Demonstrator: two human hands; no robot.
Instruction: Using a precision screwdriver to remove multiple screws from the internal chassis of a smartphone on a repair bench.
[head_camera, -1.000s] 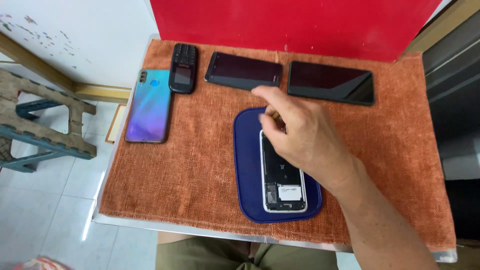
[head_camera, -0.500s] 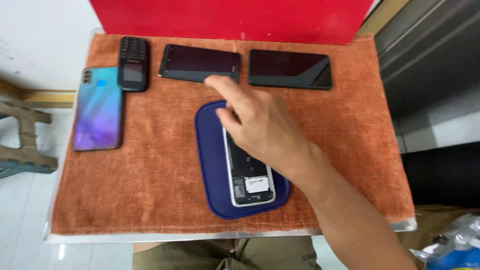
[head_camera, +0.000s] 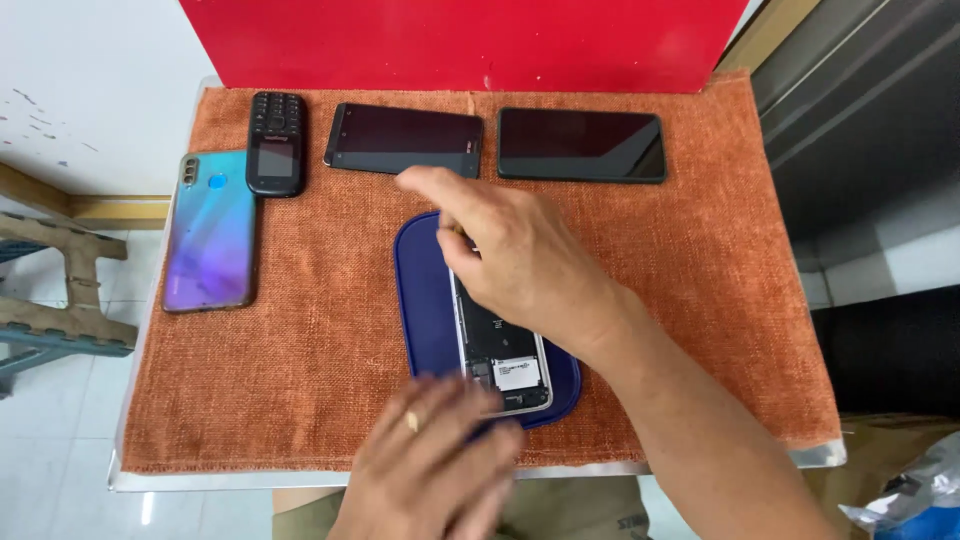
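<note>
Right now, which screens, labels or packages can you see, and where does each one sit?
Keypad phone: back left, small dark screen.
Left smartphone: back centre, black screen, off.
Right smartphone: back right, black screen, off.
White label: inside opened phone on blue mat.
Plastic bag: bottom right, blue and clear.

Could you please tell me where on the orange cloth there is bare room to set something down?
Bare patches: the orange woven cloth right of the dark blue oval mat, and the strip between that mat and the blue-purple gradient smartphone. The back row and the mat under both hands are crowded.
</note>
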